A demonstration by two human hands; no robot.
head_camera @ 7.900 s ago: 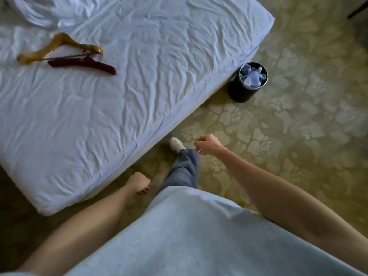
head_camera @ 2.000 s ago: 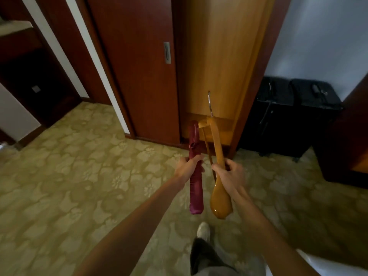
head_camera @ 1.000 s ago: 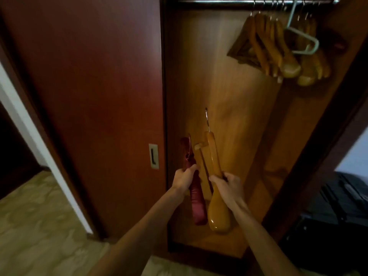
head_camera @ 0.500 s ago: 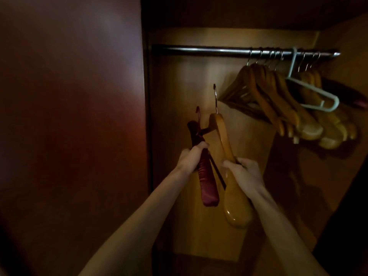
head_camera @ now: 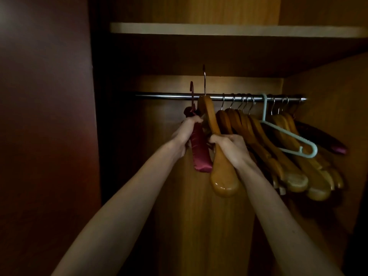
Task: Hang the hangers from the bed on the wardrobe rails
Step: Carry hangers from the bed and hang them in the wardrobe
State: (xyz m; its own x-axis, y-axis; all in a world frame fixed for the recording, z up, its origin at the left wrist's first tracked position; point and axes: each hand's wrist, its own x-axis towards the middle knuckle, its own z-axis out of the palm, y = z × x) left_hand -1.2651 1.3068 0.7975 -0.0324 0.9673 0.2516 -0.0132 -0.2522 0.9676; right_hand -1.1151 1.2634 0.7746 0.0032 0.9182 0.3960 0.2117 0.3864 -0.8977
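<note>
A red padded hanger (head_camera: 199, 151) is gripped by the left hand (head_camera: 186, 132) and a wooden hanger (head_camera: 220, 168) by the right hand (head_camera: 229, 148), fingers curled around each. Both hooks are raised above the wardrobe rail (head_camera: 169, 96), left of the hung hangers (head_camera: 278, 156).

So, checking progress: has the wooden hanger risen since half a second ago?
Yes. The wooden hanger rose; its hook now tops the rail.

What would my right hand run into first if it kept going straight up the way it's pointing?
Probably the rail: your right hand holds the wooden hanger just below it, hook already above. Depth is unclear.
</note>
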